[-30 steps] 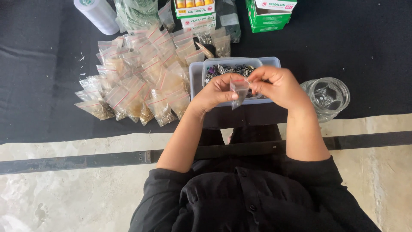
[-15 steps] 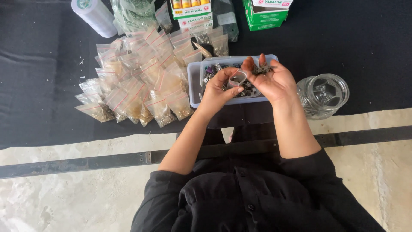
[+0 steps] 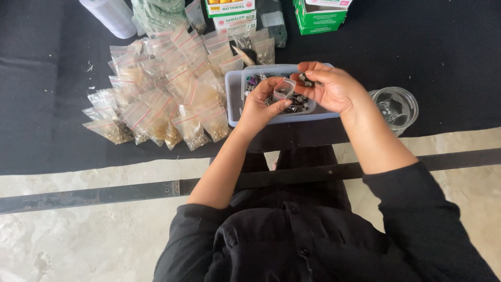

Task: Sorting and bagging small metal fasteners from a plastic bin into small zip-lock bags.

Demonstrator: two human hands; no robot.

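My left hand pinches a small clear zip bag and holds its mouth open over a pale blue plastic tray. The tray is full of small dark metal parts. My right hand hovers just right of the bag, its fingertips closed on a few of those small parts at the bag's mouth. Both hands are above the tray, on a black cloth.
A heap of filled small zip bags with red seal strips lies left of the tray. A clear round container stands to the right. A white cylinder, yellow-and-white boxes and a green box line the far edge.
Both hands have moved forward from near my body to above the tray. The right hand has taken small parts from the tray and brought them to the bag's mouth.
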